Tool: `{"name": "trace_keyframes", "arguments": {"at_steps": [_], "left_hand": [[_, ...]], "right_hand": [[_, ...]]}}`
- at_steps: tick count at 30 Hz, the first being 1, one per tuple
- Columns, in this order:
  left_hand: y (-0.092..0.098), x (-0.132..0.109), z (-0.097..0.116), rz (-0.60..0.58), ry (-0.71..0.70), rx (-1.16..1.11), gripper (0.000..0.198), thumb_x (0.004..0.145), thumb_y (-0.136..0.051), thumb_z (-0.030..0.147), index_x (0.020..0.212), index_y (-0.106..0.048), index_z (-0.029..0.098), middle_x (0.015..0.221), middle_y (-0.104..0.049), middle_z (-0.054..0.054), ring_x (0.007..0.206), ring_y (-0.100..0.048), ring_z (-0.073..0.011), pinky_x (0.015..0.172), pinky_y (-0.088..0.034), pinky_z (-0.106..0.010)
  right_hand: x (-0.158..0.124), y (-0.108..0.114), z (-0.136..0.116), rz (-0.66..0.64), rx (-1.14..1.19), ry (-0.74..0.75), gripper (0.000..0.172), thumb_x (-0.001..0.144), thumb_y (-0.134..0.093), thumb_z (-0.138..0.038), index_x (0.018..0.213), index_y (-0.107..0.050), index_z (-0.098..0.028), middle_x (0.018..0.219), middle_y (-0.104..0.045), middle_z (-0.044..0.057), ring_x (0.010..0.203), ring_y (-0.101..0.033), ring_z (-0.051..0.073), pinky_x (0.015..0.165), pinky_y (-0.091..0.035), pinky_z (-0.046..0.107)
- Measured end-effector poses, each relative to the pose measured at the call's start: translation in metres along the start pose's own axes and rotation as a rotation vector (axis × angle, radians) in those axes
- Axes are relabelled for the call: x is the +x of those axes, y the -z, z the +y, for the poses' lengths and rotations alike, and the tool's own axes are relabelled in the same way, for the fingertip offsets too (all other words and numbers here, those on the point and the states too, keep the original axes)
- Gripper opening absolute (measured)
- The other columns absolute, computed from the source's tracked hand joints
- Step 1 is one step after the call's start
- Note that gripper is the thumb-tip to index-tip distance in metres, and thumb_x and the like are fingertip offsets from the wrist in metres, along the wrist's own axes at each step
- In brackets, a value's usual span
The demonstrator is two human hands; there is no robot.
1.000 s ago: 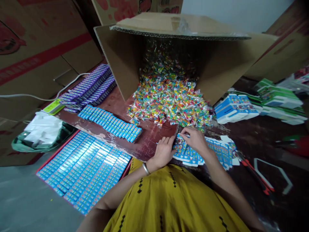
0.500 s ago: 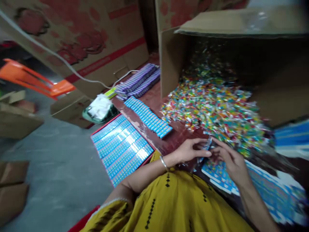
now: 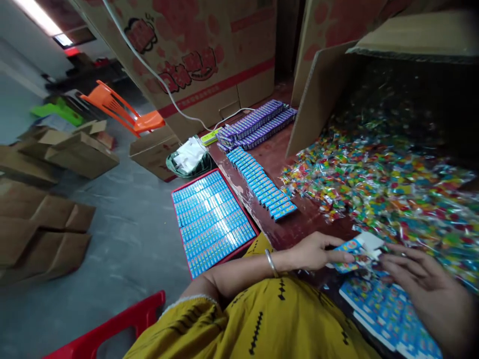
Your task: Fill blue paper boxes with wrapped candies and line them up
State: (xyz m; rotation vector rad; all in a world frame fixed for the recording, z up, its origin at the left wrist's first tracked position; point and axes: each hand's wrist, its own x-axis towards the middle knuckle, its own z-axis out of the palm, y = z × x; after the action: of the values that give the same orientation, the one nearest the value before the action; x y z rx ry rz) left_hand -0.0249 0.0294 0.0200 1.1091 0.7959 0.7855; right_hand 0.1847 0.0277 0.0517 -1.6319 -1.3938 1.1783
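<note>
My left hand, with a silver bangle at the wrist, pinches a small blue candy box between thumb and fingers. White flaps stand up at the box's right end. At that end my right hand has its fingers bent together; what lies in them is too small and blurred to name. Below both hands, a pile of blue printed box blanks lies spread in overlapping layers. Beyond them a heap of colourful wrapped candies spills from a cardboard carton lying on its side.
A row of blue boxes lies on the dark red tabletop. Purple boxes are stacked behind it. On the left are a red-rimmed tray of blue boxes, a bowl with white contents, an orange chair and a red stool.
The view has swung right to left, so the room's left side shows more. The blue box in my left hand now shows its face and white flaps; my right hand is at its end.
</note>
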Motion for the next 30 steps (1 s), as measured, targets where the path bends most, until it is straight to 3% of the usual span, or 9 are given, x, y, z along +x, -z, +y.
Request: {"name": "trace_keyframes", "arguments": {"at_steps": [3, 7, 10, 12, 15, 18, 21, 26, 30], "left_hand": [[-0.011, 0.002, -0.002, 0.209, -0.086, -0.143, 0.052, 0.068, -0.074, 0.056, 0.098, -0.073, 0.013, 0.088, -0.067, -0.004, 0.075, -0.056, -0.0142, 0.075, -0.046, -0.026], [-0.024, 0.002, -0.005, 0.384, -0.095, -0.125, 0.039, 0.071, -0.075, 0.047, 0.088, -0.072, 0.011, 0.078, -0.064, -0.003, 0.065, -0.054, -0.0116, 0.062, -0.045, -0.023], [-0.027, 0.0, -0.005, 0.462, -0.161, -0.039, 0.047, 0.073, -0.077, 0.032, 0.114, -0.063, 0.017, 0.084, -0.064, -0.002, 0.072, -0.057, -0.0123, 0.066, -0.048, -0.022], [-0.026, -0.001, -0.005, 0.438, -0.191, 0.018, 0.059, 0.076, -0.074, 0.027, 0.13, -0.052, 0.022, 0.097, -0.064, -0.004, 0.079, -0.06, -0.0133, 0.072, -0.05, -0.024], [-0.02, -0.001, -0.002, 0.301, -0.176, 0.076, 0.056, 0.084, -0.065, 0.027, 0.137, -0.048, 0.024, 0.118, -0.061, -0.008, 0.091, -0.06, -0.0159, 0.078, -0.05, -0.026], [-0.015, -0.003, 0.001, 0.139, -0.116, 0.084, 0.063, 0.085, -0.064, 0.029, 0.143, -0.041, 0.024, 0.115, -0.061, -0.008, 0.083, -0.059, -0.0146, 0.073, -0.049, -0.025], [-0.011, -0.003, 0.001, 0.043, -0.09, 0.073, 0.062, 0.082, -0.068, 0.029, 0.139, -0.045, 0.022, 0.107, -0.062, -0.007, 0.078, -0.058, -0.0132, 0.071, -0.047, -0.024], [-0.008, -0.003, -0.002, 0.021, -0.08, -0.044, 0.051, 0.077, -0.073, 0.032, 0.123, -0.056, 0.019, 0.099, -0.061, -0.006, 0.079, -0.059, -0.014, 0.071, -0.047, -0.024], [-0.008, -0.004, -0.002, 0.05, -0.034, -0.075, 0.047, 0.075, -0.075, 0.032, 0.117, -0.059, 0.018, 0.092, -0.061, -0.005, 0.073, -0.059, -0.0125, 0.067, -0.046, -0.024]], "right_hand": [[-0.005, -0.014, 0.002, 0.142, -0.13, 0.022, 0.036, 0.062, -0.076, -0.048, 0.092, -0.067, -0.031, 0.082, -0.072, 0.011, 0.078, -0.069, 0.031, 0.058, -0.054, 0.038], [-0.012, -0.038, 0.008, 0.3, -0.2, 0.107, 0.03, 0.077, -0.065, -0.052, 0.071, -0.065, -0.023, 0.061, -0.061, 0.003, 0.059, -0.058, 0.021, 0.05, -0.042, 0.031], [-0.009, -0.053, 0.011, 0.32, 0.027, 0.155, 0.03, 0.08, -0.065, -0.047, 0.084, -0.07, -0.018, 0.067, -0.064, 0.001, 0.06, -0.057, 0.017, 0.055, -0.044, 0.028], [-0.003, -0.059, 0.013, 0.367, 0.181, 0.188, 0.039, 0.08, -0.067, -0.043, 0.109, -0.068, -0.017, 0.081, -0.07, 0.004, 0.068, -0.061, 0.018, 0.063, -0.048, 0.029], [0.001, -0.062, 0.016, 0.404, 0.189, 0.219, 0.04, 0.082, -0.066, -0.037, 0.118, -0.066, -0.019, 0.091, -0.071, 0.006, 0.074, -0.064, 0.018, 0.069, -0.051, 0.03], [-0.001, -0.06, 0.022, 0.436, 0.122, 0.264, 0.033, 0.084, -0.065, -0.036, 0.112, -0.069, -0.019, 0.103, -0.071, 0.009, 0.088, -0.065, 0.021, 0.079, -0.051, 0.034], [-0.002, -0.056, 0.029, 0.436, -0.003, 0.356, 0.024, 0.087, -0.062, -0.035, 0.1, -0.073, -0.018, 0.096, -0.071, 0.008, 0.087, -0.064, 0.022, 0.08, -0.049, 0.035], [-0.002, -0.048, 0.038, 0.361, -0.114, 0.472, 0.02, 0.089, -0.059, -0.032, 0.092, -0.073, -0.018, 0.092, -0.069, 0.007, 0.085, -0.064, 0.021, 0.081, -0.048, 0.034], [-0.001, -0.045, 0.044, 0.305, -0.095, 0.433, 0.02, 0.087, -0.062, -0.035, 0.091, -0.075, -0.02, 0.101, -0.07, 0.007, 0.091, -0.065, 0.022, 0.086, -0.047, 0.034]]}}
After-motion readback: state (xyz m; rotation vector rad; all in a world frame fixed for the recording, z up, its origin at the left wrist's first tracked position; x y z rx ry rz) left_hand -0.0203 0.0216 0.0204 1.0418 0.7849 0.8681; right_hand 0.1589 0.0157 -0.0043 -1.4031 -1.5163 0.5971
